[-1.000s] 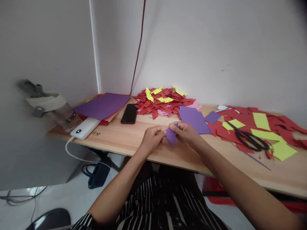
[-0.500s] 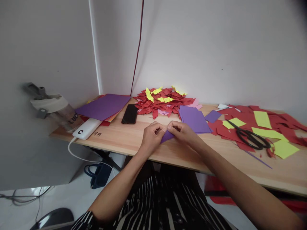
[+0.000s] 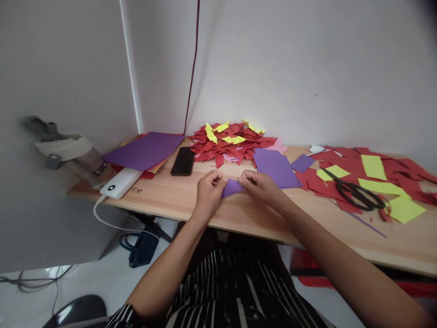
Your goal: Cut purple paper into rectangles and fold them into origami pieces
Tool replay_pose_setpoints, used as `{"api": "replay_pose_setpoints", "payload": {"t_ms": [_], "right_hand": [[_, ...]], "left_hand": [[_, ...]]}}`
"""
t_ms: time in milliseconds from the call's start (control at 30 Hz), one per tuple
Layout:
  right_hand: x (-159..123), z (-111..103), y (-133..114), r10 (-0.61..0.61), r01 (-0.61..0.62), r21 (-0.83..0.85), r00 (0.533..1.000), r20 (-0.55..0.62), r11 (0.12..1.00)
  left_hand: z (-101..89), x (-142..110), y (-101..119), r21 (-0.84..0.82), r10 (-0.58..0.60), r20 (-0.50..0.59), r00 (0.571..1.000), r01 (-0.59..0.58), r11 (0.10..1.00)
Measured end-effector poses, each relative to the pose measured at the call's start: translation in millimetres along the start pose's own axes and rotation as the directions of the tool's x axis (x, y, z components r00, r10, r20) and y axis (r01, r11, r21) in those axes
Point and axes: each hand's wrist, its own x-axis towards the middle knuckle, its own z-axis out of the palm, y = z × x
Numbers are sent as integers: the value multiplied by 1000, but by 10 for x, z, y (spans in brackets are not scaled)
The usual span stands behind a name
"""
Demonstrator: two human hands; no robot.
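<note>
Between my hands is a small piece of purple paper (image 3: pixel 231 187), held just above the near part of the wooden table. My left hand (image 3: pixel 210 189) pinches its left side between thumb and fingers. On the opposite side, my right hand (image 3: pixel 258 184) grips the paper the same way, partly covering it. Right behind my right hand lies a stack of purple paper sheets (image 3: pixel 275 166). Beyond my hands rises a heap of folded red paper pieces (image 3: pixel 235 148), with a few yellow and pink ones among them.
Black-handled scissors (image 3: pixel 355 191) lie at right on red paper pieces (image 3: pixel 344 161), near yellow paper (image 3: pixel 406 209). A phone (image 3: pixel 182 161), a white power bank (image 3: pixel 122 183) with a cable, large purple sheets (image 3: pixel 146 150) and a drinking bottle (image 3: pixel 80 159) are at left.
My hands have moved a little apart, the left one shifting left, so more of the purple paper shows between them. Both keep their pinch. The view has shifted slightly.
</note>
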Motion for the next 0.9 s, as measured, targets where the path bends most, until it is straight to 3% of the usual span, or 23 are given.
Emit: {"api": "replay_pose_setpoints", "payload": {"t_ms": [167,367,600,900], "right_hand": [[-12,4,-1,23,-24,32,999,34,999],[-37,0,-2,42,-41,-59,999,14,997],[-60,30,-72,-38,40,-44,998,42,998],[-39,-10,-54,-18,7,-90,992,-124,996]], "left_hand": [[-17,4,-16,-29,-20,-49,999,19,999],[-35,-2,-15,-21,-71,-59,996,70,997],[-11,-14,32,108,-29,41,999,24,994],[45,-2,-97,-58,-98,148,984,107,993]]}}
